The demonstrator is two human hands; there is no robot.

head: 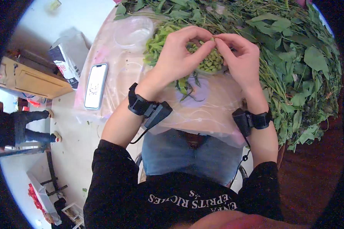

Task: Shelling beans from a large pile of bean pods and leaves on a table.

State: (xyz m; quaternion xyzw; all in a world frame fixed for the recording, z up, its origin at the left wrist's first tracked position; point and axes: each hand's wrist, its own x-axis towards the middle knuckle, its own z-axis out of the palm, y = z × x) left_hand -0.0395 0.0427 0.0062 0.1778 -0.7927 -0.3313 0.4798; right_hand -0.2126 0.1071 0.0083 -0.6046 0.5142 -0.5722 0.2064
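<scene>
My left hand [183, 51] and my right hand [239, 53] meet at the fingertips, thumbs and forefingers pinching a small green bean pod [213, 39]. Fingers cover most of that pod. Just below them, a clear plastic container [207, 73] holds shelled green beans [211, 61], partly hidden behind my left hand. Left of the container lies a heap of green pods [157, 45]. Several loose pods and stem scraps [186, 86] rest on the table cover in front of the container.
Cut bean plants [292, 57] with leaves and stems cover the table's far and right sides. Left are a round clear plastic tub [133, 32] and a phone [95, 86] with a lit screen. A bag [67, 57] stands beyond the table edge. A person [25, 126] is farther left.
</scene>
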